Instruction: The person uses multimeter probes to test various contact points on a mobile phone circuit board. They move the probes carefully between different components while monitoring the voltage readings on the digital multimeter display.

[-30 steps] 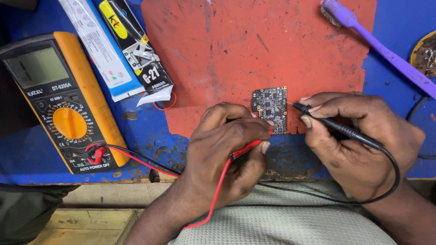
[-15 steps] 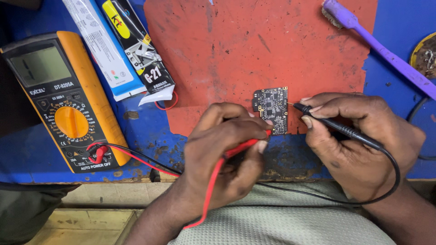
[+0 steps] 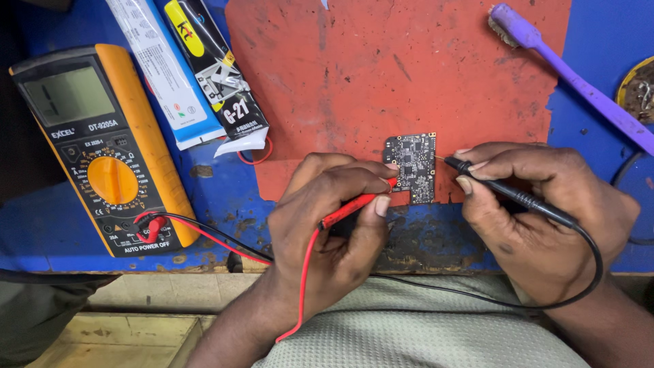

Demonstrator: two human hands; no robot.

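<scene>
A small black circuit board [image 3: 414,163] lies at the near edge of a worn red mat [image 3: 381,75]. My left hand [image 3: 334,225] grips a red test probe [image 3: 355,208], its tip against the board's left edge. My right hand [image 3: 545,218] pinches a black test probe [image 3: 507,191] like a pen, with its metal tip touching the board's right edge. Red and black leads run from the probes to a yellow multimeter [image 3: 102,146] at the left of the blue bench.
Two flat glue packs, one white [image 3: 160,68] and one black [image 3: 218,71], lie beside the meter. A purple toothbrush [image 3: 572,75] rests at the upper right, near a round tin [image 3: 640,88] at the edge. The bench's front edge runs below my hands.
Both hands stay on the board with the probes; the black probe tip has shifted slightly along the board's right edge. Nothing else has moved.
</scene>
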